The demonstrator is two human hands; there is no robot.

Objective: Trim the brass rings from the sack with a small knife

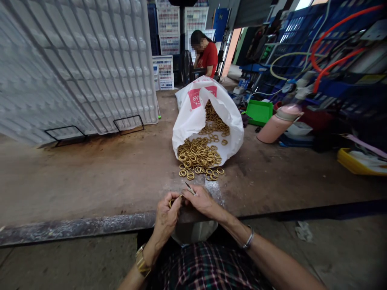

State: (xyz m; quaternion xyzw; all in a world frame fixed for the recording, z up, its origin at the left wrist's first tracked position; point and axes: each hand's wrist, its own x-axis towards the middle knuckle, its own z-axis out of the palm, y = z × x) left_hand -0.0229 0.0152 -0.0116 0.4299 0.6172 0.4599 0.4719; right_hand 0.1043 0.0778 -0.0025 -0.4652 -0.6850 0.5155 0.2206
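My left hand (167, 210) is closed on a brass-coloured ring (171, 202) at the table's front edge. Close beside it, my right hand (199, 199) grips a small knife (190, 187), its dark pointed blade tilted up and to the left. The fingers of both hands almost meet around the ring, so part of it is hidden. Just beyond them, a heap of similar rings (199, 155) spills out of the mouth of a white woven sack (189, 123) lying on its side. Several loose rings lie on the wood in front of the sack.
Stacked clear plastic trays (121, 60) stand at the left in black wire holders (128, 124). On the right of the wooden table (90, 177) are a pink bottle (276, 125), a green tray (259, 112) and a yellow tray (350, 161). A person in red (210, 56) sits behind the sack.
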